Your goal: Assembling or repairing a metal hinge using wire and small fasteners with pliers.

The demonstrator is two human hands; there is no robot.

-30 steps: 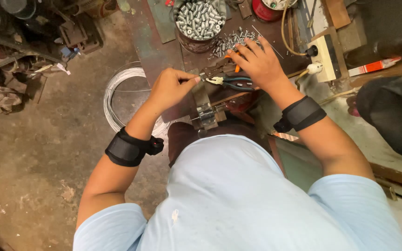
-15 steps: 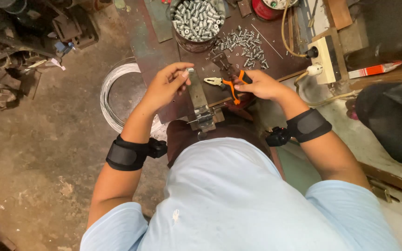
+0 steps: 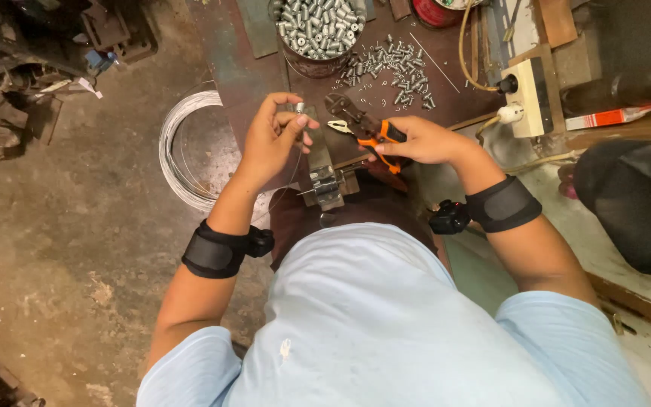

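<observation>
My left hand (image 3: 274,136) pinches a small silver metal piece (image 3: 300,108) between thumb and fingers, just above a grey metal bar (image 3: 318,154) with a small clamp-like fixture at its near end. A thin wire runs down from that hand. My right hand (image 3: 422,140) grips orange-handled pliers (image 3: 363,126), their jaws pointing left toward the small piece, a short gap apart. Both wrists wear black bands. Loose silver metal pieces (image 3: 397,64) lie scattered on the dark bench (image 3: 246,75) beyond the pliers.
A round tin (image 3: 318,26) full of silver pieces stands at the back of the bench. A coil of grey wire (image 3: 182,147) lies on the floor at left. A cream socket block (image 3: 530,94) with a plug and cable sits at right. Scrap metal fills the top left corner.
My left hand rose from the bar and now pinches a small silver piece. My right hand picked the pliers up from the bench and drew back to the right.
</observation>
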